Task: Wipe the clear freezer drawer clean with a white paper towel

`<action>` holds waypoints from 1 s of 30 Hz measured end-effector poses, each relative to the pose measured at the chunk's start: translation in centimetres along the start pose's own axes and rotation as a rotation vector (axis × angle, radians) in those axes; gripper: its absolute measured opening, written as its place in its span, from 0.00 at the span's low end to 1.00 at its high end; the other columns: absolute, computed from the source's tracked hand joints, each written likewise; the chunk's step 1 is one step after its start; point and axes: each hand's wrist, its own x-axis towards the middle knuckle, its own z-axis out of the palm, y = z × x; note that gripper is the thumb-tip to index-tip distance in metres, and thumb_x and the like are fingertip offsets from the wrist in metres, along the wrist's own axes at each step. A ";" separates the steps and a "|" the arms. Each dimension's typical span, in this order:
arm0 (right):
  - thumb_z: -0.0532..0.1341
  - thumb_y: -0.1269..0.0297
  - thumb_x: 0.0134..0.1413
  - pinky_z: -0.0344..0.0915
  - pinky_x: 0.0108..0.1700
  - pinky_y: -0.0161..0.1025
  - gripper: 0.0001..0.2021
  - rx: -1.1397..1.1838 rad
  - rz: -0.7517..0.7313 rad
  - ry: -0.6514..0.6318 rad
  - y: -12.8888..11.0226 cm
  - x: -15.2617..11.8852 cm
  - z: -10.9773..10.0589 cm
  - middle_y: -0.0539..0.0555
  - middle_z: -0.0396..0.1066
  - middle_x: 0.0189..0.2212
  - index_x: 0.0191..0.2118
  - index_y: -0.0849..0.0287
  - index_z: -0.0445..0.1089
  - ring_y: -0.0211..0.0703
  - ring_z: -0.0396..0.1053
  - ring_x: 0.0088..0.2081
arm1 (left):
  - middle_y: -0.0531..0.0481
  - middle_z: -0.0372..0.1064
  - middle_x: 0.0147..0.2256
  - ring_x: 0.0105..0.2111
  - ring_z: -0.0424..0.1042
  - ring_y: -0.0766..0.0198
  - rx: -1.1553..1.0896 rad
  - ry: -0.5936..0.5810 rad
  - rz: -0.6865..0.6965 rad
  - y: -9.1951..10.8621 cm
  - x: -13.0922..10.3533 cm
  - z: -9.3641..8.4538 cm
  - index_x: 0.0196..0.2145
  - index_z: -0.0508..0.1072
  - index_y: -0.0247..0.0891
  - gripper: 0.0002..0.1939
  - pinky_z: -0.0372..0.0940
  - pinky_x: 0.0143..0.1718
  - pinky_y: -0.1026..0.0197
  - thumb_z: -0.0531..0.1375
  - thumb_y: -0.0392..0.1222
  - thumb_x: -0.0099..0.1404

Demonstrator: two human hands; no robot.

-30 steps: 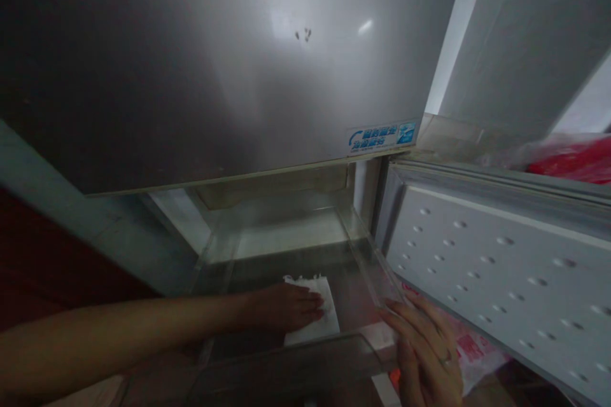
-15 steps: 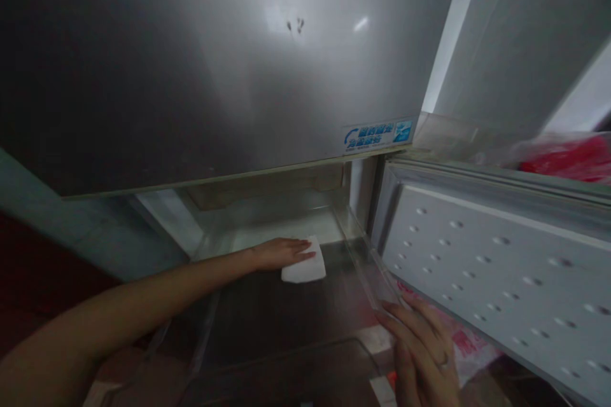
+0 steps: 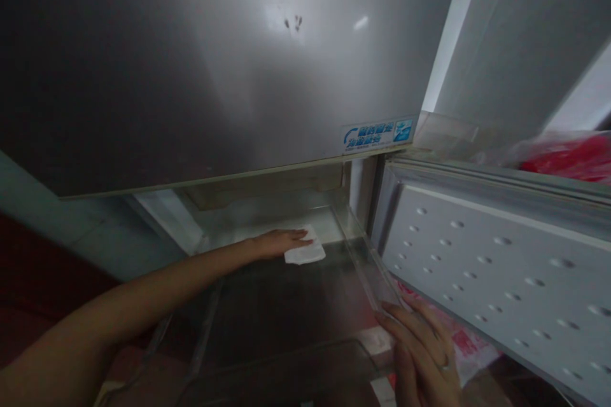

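Observation:
A clear plastic freezer drawer (image 3: 286,318) is pulled out below the upper refrigerator door (image 3: 229,76). My left hand (image 3: 279,243) reaches into it from the left, fingers stretched over a folded white cloth (image 3: 305,253) and pressing it on the drawer's floor, toward the back. Whether the thumb is tucked under the cloth is hidden. At the drawer's right front corner, my right hand (image 3: 422,346), with a ring on one finger, is closed over the side rim. Its fingertips lie on the wall and the thumb is lower down.
The lower freezer door (image 3: 496,267) stands swung out to the right, with a dimpled inner panel. Below it lies a pink-and-white plastic bag (image 3: 470,337). A red bag (image 3: 568,159) is behind the door at the far right. A blue sticker (image 3: 377,132) marks the upper door.
My left hand and the white cloth have slid a little farther back along the drawer floor. The right hand keeps its hold on the rim.

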 end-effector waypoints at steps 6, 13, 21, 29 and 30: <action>0.53 0.78 0.57 0.64 0.52 0.44 0.14 0.044 0.020 0.037 -0.4 0.3 0.3 0.56 0.75 0.40 0.43 0.62 0.72 0.46 0.66 0.54 | 0.41 0.49 0.66 0.64 0.56 0.49 0.124 0.032 0.306 6.4 -3.8 0.9 0.64 0.58 0.56 0.30 0.64 0.57 0.52 0.49 0.29 0.71; 0.53 0.77 0.57 0.64 0.53 0.45 0.15 0.049 0.017 0.006 -0.2 0.2 0.2 0.56 0.75 0.42 0.45 0.60 0.72 0.46 0.66 0.55 | 0.43 0.57 0.63 0.61 0.62 0.47 0.196 0.187 0.433 10.3 -5.7 1.2 0.61 0.63 0.60 0.25 0.68 0.53 0.53 0.52 0.35 0.71; 0.53 0.78 0.56 0.64 0.53 0.46 0.15 0.036 0.011 0.022 -0.4 0.3 0.2 0.56 0.75 0.41 0.45 0.61 0.72 0.46 0.67 0.54 | 0.50 0.55 0.65 0.62 0.60 0.53 0.143 0.116 0.263 3.4 -2.4 0.4 0.61 0.61 0.62 0.31 0.62 0.57 0.57 0.52 0.27 0.69; 0.54 0.78 0.56 0.66 0.52 0.45 0.16 -0.006 -0.010 -0.017 0.2 -0.5 0.1 0.57 0.74 0.44 0.47 0.62 0.72 0.49 0.65 0.56 | 0.41 0.64 0.56 0.53 0.68 0.51 -0.046 0.220 -0.074 -0.1 -0.1 -2.7 0.56 0.67 0.35 0.21 0.65 0.53 0.43 0.59 0.45 0.68; 0.54 0.79 0.55 0.66 0.52 0.45 0.17 -0.005 -0.006 -0.009 0.2 -0.6 0.1 0.58 0.74 0.44 0.47 0.62 0.72 0.49 0.65 0.56 | 0.41 0.65 0.55 0.52 0.68 0.52 -0.040 0.233 -0.082 0.0 -0.1 -2.8 0.55 0.67 0.35 0.21 0.66 0.51 0.43 0.59 0.46 0.68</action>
